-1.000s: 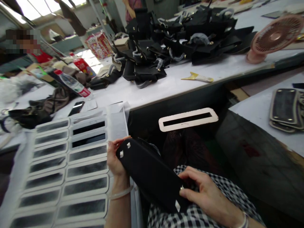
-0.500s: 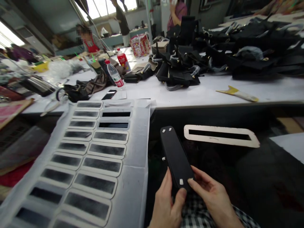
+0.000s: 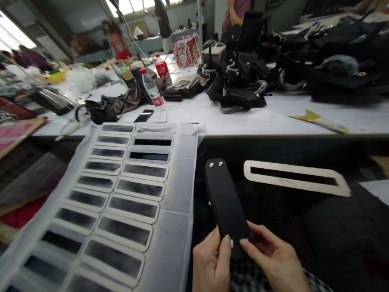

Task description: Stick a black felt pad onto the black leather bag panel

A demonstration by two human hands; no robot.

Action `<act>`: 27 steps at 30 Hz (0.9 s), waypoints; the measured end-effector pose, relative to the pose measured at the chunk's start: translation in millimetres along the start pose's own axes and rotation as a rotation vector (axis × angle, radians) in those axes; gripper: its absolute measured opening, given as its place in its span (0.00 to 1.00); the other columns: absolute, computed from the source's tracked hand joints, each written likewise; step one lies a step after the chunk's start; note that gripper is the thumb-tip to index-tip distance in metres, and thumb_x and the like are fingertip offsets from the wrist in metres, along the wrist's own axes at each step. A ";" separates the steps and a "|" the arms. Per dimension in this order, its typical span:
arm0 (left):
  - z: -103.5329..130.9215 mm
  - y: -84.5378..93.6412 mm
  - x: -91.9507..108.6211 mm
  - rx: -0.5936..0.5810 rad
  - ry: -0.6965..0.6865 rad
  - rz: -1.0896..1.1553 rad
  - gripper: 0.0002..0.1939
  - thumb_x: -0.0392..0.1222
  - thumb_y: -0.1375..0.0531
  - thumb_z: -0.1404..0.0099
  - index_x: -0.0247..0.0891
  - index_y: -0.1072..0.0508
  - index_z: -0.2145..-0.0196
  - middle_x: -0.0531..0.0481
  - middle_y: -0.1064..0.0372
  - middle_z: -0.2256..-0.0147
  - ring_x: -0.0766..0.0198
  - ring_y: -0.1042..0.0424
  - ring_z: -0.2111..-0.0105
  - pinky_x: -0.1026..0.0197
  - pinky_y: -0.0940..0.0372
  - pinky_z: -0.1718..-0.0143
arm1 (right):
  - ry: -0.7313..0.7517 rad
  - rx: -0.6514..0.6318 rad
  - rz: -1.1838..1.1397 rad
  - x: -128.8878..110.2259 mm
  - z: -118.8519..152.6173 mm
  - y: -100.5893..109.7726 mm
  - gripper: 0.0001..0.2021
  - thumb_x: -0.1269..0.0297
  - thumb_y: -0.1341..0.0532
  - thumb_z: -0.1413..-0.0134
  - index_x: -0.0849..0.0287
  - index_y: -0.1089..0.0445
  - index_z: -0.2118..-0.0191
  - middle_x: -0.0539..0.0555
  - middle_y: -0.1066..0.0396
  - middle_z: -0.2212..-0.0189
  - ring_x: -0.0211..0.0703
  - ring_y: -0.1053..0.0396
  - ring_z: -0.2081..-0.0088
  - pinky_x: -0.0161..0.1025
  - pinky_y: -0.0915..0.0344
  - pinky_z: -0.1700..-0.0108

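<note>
A long black piece with rounded ends (image 3: 226, 194) is held between my two hands, its near end toward me. Small white bits show on its far end and near my fingers. My left hand (image 3: 211, 257) pinches its lower left edge, thumb on top beside a white bit. At the lower right edge, my right hand (image 3: 273, 255) grips it with the thumb on top and fingers beneath. Right of the piece, a pale frame with a long slot (image 3: 291, 190) lies on a dark surface. On the left, a grey sheet (image 3: 176, 231) bears rows of pale frames with dark centres.
Beyond is a white table (image 3: 188, 115) with a phone (image 3: 144, 116), a water bottle (image 3: 152, 89), a red bottle (image 3: 163, 71), a yellow scraper-like tool (image 3: 319, 121) and a heap of black bags (image 3: 237, 91). A person in a red apron (image 3: 121, 50) is at the back left.
My left thumb has moved up onto the black piece, beside the white bit. Both hands sit slightly lower in the view. The surroundings have shifted a little as the head view moved.
</note>
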State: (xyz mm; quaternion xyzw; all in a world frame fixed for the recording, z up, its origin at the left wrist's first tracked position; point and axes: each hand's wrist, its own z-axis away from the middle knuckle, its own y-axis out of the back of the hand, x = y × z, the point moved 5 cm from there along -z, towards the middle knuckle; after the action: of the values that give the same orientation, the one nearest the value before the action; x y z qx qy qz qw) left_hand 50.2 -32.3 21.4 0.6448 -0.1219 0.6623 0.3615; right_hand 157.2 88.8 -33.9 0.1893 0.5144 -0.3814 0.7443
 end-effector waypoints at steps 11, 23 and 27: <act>10.0 -1.5 -36.3 0.102 0.291 0.273 0.25 0.58 0.36 0.40 0.38 0.20 0.52 0.47 0.20 0.59 0.56 0.22 0.58 0.66 0.29 0.58 | 0.114 -0.060 0.217 -28.0 8.3 -14.8 0.16 0.63 0.35 0.50 0.58 0.25 0.54 0.54 0.24 0.63 0.47 0.25 0.61 0.39 0.27 0.58; 16.8 -0.9 -55.6 0.094 0.387 0.237 0.27 0.64 0.33 0.47 0.39 0.17 0.60 0.48 0.19 0.63 0.53 0.21 0.61 0.63 0.27 0.61 | 0.212 -0.037 0.308 -39.9 19.3 -13.7 0.15 0.71 0.39 0.49 0.57 0.24 0.55 0.51 0.28 0.66 0.43 0.29 0.64 0.36 0.31 0.62; 11.5 0.2 -58.7 0.123 0.392 0.276 0.28 0.63 0.31 0.49 0.37 0.18 0.59 0.44 0.19 0.61 0.50 0.21 0.59 0.59 0.26 0.58 | 0.201 -0.014 0.277 -39.2 20.5 -9.9 0.16 0.70 0.40 0.50 0.57 0.24 0.54 0.51 0.28 0.65 0.43 0.28 0.64 0.36 0.31 0.62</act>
State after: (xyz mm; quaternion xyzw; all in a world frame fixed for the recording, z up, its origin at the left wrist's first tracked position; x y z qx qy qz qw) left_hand 53.4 -58.5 -32.3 0.5018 -0.0960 0.8242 0.2445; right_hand 155.4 83.3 11.0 0.2904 0.5578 -0.2510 0.7359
